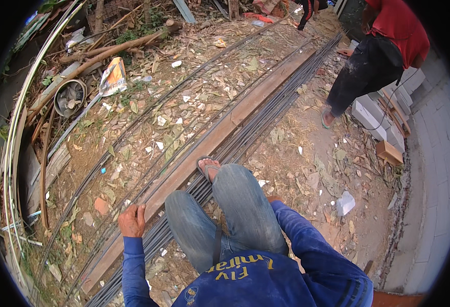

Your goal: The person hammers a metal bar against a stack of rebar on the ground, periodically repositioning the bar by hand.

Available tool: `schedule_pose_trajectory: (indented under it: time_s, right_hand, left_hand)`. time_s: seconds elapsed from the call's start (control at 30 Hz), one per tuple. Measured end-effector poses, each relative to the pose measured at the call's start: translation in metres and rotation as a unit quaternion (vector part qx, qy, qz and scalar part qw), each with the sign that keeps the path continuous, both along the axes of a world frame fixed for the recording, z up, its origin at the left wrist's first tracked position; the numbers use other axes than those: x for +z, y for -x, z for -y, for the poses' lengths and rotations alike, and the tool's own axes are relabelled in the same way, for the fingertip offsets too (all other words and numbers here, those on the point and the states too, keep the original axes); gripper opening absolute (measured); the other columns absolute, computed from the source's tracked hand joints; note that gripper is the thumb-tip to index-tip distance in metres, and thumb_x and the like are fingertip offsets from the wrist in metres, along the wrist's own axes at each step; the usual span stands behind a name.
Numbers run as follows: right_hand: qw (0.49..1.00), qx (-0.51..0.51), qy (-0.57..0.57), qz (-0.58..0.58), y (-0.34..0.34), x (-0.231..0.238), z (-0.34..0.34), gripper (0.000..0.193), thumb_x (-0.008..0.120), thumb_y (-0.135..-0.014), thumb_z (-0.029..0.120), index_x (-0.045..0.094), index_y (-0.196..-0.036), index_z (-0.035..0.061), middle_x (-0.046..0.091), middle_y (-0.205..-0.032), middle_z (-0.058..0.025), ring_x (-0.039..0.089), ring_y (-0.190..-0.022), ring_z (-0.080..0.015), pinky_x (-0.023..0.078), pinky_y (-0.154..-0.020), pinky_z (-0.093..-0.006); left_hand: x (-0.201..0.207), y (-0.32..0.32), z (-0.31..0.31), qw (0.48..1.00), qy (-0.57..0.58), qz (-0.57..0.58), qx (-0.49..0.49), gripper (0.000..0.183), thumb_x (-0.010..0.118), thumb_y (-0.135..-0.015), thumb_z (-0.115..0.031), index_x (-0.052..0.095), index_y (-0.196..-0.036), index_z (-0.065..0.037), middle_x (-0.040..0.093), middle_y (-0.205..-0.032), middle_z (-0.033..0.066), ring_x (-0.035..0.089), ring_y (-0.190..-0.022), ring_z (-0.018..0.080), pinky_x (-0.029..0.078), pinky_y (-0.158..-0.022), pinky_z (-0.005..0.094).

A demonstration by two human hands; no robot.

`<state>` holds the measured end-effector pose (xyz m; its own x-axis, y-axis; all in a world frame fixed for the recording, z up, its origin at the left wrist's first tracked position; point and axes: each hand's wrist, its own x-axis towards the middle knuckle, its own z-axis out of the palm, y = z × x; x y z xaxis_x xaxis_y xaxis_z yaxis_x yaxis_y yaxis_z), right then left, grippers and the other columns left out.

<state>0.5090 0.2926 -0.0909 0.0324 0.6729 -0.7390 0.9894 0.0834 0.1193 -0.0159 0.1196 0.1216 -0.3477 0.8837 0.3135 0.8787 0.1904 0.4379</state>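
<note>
My left hand is closed in a fist over the near part of a long wooden plank; whatever it grips, if anything, is hidden. Beside the plank runs a bundle of dark steel rods, stretching from the lower left to the upper right. One of my sandalled feet rests across the plank's edge and the rods. My right hand shows only as a sliver past my right knee, its fingers hidden by my leg. More thin rods lie on the ground left of the plank.
Another person in a red shirt stands at the upper right, beside grey blocks. A bucket of rubble, a torn sack and cut branches lie at the upper left. Leaves and broken pieces litter the dirt.
</note>
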Motion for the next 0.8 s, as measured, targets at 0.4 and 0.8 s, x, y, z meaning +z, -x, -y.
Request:
schedule_pose_trajectory:
  time_s: [0.4, 0.8]
  right_hand:
    - [0.999, -0.021, 0.020, -0.016, -0.026, -0.012, 0.005, 0.050, 0.052, -0.094, 0.043, 0.068, -0.128, 0.0102, 0.062, -0.137, -0.0157, 0.060, -0.126, -0.0345, 0.050, -0.101, -0.0464]
    - [0.999, -0.020, -0.011, -0.034, -0.007, 0.017, 0.023, 0.049, 0.051, -0.094, 0.042, 0.068, -0.127, 0.0103, 0.063, -0.135, -0.0157, 0.061, -0.124, -0.0345, 0.050, -0.100, -0.0468]
  left_hand:
    - [-0.007, 0.008, -0.031, 1.000, 0.009, 0.004, 0.003, 0.036, 0.069, -0.092, -0.031, 0.062, -0.072, -0.002, 0.056, -0.066, 0.0181, 0.055, -0.059, 0.0393, 0.042, -0.055, 0.0451]
    - [-0.036, 0.010, -0.034, 0.999, 0.033, -0.002, 0.032, 0.039, 0.061, -0.096, -0.042, 0.064, -0.077, -0.008, 0.066, -0.074, 0.0138, 0.065, -0.070, 0.0383, 0.049, -0.062, 0.0494]
